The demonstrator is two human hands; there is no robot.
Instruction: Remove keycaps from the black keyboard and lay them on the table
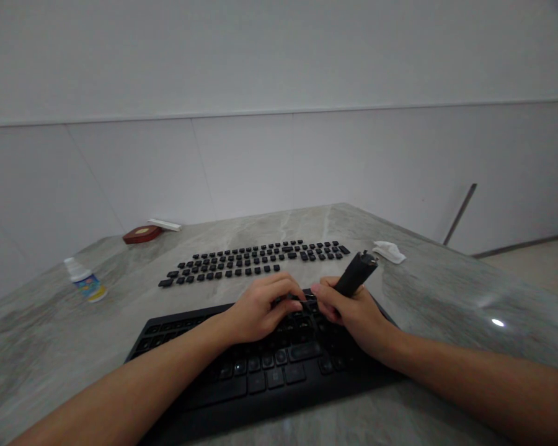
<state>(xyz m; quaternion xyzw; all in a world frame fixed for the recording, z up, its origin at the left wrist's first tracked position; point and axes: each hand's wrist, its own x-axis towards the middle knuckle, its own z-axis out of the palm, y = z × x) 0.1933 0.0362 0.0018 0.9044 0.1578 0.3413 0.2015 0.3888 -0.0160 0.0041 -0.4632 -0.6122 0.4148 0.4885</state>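
A black keyboard (260,402) lies on the table in front of me, with some of its keycaps off and several still on its lower rows. My right hand (346,306) is wrapped round a black-handled tool (357,272), whose thick end points up and away. Something thin and shiny shows at the tool's lower end, over the keyboard's upper right part. Close beside it, my left hand (267,306) rests over the keys with thumb and forefinger pinched together. What lies between those fingertips, if anything, is too small to make out.
Loose black keycaps (242,263) stand in rows beyond the keyboard. A spray bottle (86,282) lies at the left, and a dark red box (142,234) beside a white strip (165,225) at the back. Crumpled white tissue (389,251) sits at the right. A wall (260,167) borders the table.
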